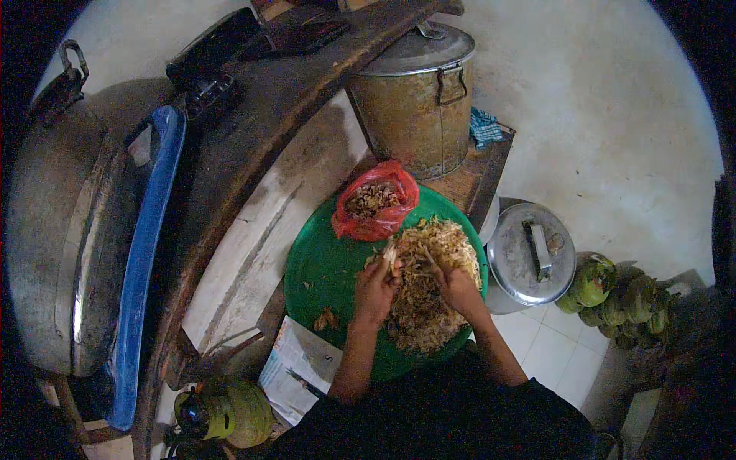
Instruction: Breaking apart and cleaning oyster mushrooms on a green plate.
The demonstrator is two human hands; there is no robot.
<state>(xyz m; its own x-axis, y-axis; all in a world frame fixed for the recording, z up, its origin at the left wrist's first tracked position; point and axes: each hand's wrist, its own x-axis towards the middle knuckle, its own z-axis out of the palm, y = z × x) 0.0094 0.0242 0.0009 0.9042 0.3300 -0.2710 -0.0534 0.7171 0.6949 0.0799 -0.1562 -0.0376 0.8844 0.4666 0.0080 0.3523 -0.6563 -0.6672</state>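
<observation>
A large heap of pale, thin strands mixed with brown bits (425, 307) covers the right part of a round green tray (307, 272). At the heap's left edge my left hand (374, 295) is closed, its fingertips around a small pale shredded clump (392, 254). Opposite it, my right hand (460, 293) reaches over the heap with its fingers drawn together; whatever is between them is hidden. A red plastic bag (354, 224) stands open at the tray's far side, with brown shreds (372, 200) inside. A few brown scraps (327, 318) lie on the tray's left part.
Behind the tray stands a tall lidded metal pot (410, 115). Another lidded pot (517, 257) is close on the right, near several green gas cylinders (613, 295). A dark wooden counter edge (253, 176) curves along the left. Printed paper (299, 368) lies near the front left.
</observation>
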